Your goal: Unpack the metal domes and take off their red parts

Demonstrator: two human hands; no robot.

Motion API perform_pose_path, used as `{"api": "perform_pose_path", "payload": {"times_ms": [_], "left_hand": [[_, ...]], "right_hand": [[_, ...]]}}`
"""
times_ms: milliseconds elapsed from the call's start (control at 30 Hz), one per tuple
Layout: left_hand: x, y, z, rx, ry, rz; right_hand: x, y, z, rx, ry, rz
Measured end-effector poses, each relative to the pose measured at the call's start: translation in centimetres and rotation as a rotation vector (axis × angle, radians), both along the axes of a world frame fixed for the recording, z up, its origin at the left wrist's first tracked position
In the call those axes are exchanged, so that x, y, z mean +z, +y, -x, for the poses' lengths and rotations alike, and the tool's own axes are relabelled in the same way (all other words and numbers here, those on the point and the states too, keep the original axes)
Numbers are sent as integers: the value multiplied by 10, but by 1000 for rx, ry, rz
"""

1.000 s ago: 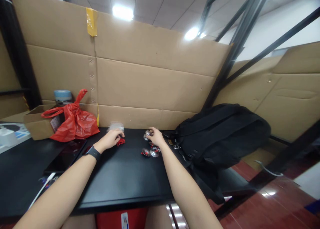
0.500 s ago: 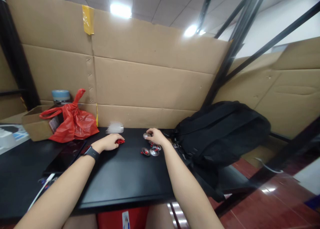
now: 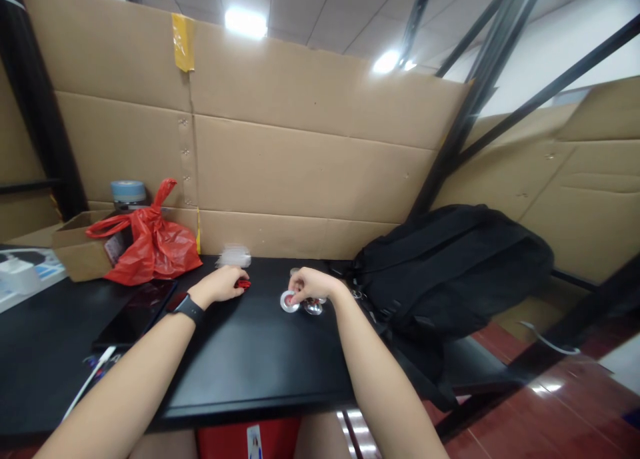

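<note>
Cardboard box (image 3: 80,259), open-topped, sits at nine o'clock in the head view, its inside mostly hidden; one knotted red plastic bag (image 3: 157,249) overlaps it, contents unseen, and one blue-lidded jar (image 3: 128,191) stands partly covered behind. Toward six o'clock, the right hand (image 3: 315,284) pinches one metal disc (image 3: 287,302) at its red centre; at least two more discs (image 3: 314,307) show by that hand, partly hidden, their full count unclear. Toward eight, the left hand (image 3: 223,283) curls over one red cord bundle (image 3: 243,285); whether it grips, I cannot tell.
</note>
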State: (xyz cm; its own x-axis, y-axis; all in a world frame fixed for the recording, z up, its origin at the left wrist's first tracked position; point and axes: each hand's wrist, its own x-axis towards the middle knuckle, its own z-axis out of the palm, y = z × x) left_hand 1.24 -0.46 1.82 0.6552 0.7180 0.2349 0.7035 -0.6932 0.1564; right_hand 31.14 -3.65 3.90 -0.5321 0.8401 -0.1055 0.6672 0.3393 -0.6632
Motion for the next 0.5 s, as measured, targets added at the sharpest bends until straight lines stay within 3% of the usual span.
{"api": "perform_pose_path", "payload": {"times_ms": [167,233,367,500], "left_hand": [[5,-11,-14,-70,-203,-81],[9,-19,-23,-108,-256,-76],[15,-35,-41,-130,-374,-103],[16,-40,-48,-88,-437,-103]], "right_hand": [[-9,4,22,-140,164,-243],[-15,7,34,-223,296,-262],[-23,10,55,-197,716,-37],[-23,3,63,-106,889,87]]}}
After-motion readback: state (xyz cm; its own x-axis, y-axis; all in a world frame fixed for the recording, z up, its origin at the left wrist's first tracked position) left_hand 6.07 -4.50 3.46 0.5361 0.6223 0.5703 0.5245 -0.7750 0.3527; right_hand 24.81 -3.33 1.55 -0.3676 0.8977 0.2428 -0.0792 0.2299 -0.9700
